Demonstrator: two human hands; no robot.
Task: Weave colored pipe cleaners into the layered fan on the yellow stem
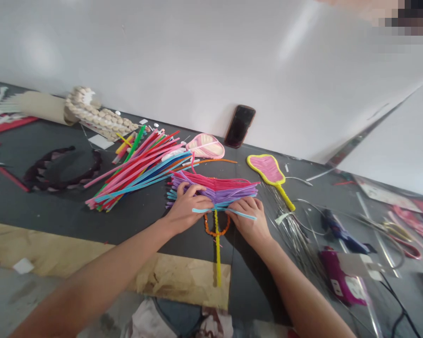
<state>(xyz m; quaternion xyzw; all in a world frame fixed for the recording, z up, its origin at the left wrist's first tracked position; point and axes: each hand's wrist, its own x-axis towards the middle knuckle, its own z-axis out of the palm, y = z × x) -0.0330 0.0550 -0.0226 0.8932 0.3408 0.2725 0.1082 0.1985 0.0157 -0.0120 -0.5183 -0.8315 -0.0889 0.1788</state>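
Note:
On the dark table lies a fan of pink and purple pipe cleaners (218, 188) bound at the middle, with a yellow stem (217, 253) running toward me and an orange beaded loop (216, 227) at its base. My left hand (188, 206) presses down on the fan's left half, fingers curled over the strands. My right hand (248, 218) rests on its right side, fingers pinched on a light blue pipe cleaner (232, 211) that crosses the middle.
A loose heap of coloured pipe cleaners (137, 169) lies to the left. A pink and yellow paddle shape (268, 171), a phone (239, 126) leaning on the wall, a glue gun (338, 230), scissors (402, 239), wires and a cardboard sheet (91, 256) surround the work.

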